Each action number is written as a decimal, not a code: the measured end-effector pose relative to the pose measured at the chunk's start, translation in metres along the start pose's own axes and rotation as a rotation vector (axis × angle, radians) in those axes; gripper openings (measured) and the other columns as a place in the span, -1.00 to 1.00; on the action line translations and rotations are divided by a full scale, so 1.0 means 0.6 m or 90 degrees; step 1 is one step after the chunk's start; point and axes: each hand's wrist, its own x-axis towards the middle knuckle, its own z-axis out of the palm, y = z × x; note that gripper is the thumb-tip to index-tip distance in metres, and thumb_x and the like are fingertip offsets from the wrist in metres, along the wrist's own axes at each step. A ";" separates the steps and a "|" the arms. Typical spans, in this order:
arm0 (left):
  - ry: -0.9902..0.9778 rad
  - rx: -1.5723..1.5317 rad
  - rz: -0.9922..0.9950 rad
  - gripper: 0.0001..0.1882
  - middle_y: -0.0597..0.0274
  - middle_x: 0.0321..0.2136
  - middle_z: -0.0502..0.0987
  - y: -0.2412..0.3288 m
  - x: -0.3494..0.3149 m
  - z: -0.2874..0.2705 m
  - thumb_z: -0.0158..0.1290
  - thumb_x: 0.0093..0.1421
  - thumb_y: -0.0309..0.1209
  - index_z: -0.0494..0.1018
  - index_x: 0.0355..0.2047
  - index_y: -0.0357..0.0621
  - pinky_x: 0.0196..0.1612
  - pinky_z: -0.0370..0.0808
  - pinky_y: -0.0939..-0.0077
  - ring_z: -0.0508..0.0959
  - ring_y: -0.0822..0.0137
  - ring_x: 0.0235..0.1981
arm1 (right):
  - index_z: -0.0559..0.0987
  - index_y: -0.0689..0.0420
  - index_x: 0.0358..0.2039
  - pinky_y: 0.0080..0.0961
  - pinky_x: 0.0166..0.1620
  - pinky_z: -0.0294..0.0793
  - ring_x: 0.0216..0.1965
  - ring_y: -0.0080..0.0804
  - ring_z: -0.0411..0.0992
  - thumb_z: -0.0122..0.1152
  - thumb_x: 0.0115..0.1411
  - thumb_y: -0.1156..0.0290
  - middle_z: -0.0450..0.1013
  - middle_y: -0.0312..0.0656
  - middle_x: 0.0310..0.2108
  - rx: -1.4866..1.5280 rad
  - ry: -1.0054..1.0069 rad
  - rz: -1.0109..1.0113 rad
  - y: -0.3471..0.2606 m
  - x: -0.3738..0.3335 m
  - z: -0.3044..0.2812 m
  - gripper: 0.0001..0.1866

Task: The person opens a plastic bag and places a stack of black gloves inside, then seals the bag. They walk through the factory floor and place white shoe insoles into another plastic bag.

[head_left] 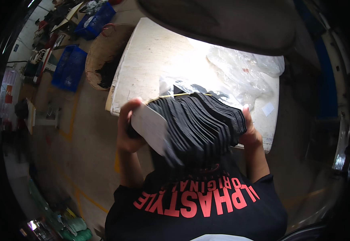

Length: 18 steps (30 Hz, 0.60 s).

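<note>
A thick row of black, flat pieces with rounded ends (195,124), shaped like insoles, is held on edge between my two hands over the table's near edge. A thin yellow band (175,95) runs along its far side. My left hand (128,126) presses on the left end, where a pale grey, rounded flat piece (149,124) faces outward. Around the right end my right hand (250,130) is closed, its thumb up along the last pieces. The lower edge of the row is blurred.
Beneath lies a pale table (143,60), with crumpled clear plastic (247,76) and a small white paper (268,109) on it. A dark rounded shape (223,24) overhangs its far side. A wicker basket (98,52) and blue crates (69,68) stand on the left.
</note>
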 end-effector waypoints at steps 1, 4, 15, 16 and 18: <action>-0.031 0.017 0.004 -0.16 -0.14 0.16 0.52 0.002 0.013 0.016 0.23 -0.01 -0.69 0.28 0.34 -0.21 0.05 0.53 0.31 0.61 0.12 0.05 | 0.16 0.31 0.47 -0.31 0.53 -0.12 0.50 -0.25 0.04 -0.19 0.54 -0.07 0.14 -0.08 0.49 -0.506 0.063 -0.121 -0.002 -0.009 0.008 -0.24; -0.324 0.055 0.071 -0.18 -0.32 0.10 0.56 -0.004 0.076 0.045 0.24 -0.09 -0.72 0.38 0.28 -0.20 0.05 0.55 0.20 0.64 0.02 0.01 | 0.18 0.33 0.45 -0.30 0.52 -0.08 0.48 -0.24 0.07 -0.11 0.49 -0.16 0.15 -0.07 0.48 -0.969 0.177 -0.103 0.003 -0.022 0.033 -0.16; -0.123 0.632 -0.129 -0.51 0.04 -0.15 0.61 -0.051 0.057 0.097 0.35 0.08 -0.29 0.55 0.02 -0.15 0.14 0.37 0.04 0.54 -0.03 -0.02 | 0.24 0.38 0.38 -0.46 0.32 0.32 0.24 -0.38 0.40 0.33 0.18 0.36 0.43 -0.06 0.22 -0.918 0.223 -0.546 0.058 -0.026 0.045 -0.19; -0.171 0.688 -0.163 -0.58 0.03 -0.16 0.61 -0.057 0.054 0.089 0.30 0.13 -0.32 0.55 -0.01 -0.17 0.14 0.36 0.07 0.55 -0.02 -0.02 | 0.25 0.38 0.37 -0.46 0.31 0.32 0.23 -0.38 0.40 0.32 0.19 0.39 0.43 -0.07 0.22 -0.921 0.236 -0.560 0.059 -0.026 0.046 -0.22; -0.260 0.753 -0.208 -0.68 0.06 -0.18 0.60 -0.063 0.043 0.080 0.22 0.19 -0.36 0.57 -0.06 -0.16 0.16 0.32 0.05 0.56 0.00 -0.04 | 0.28 0.38 0.35 -0.46 0.31 0.32 0.22 -0.37 0.40 0.29 0.21 0.46 0.43 -0.07 0.22 -0.959 0.289 -0.566 0.065 -0.023 0.046 -0.28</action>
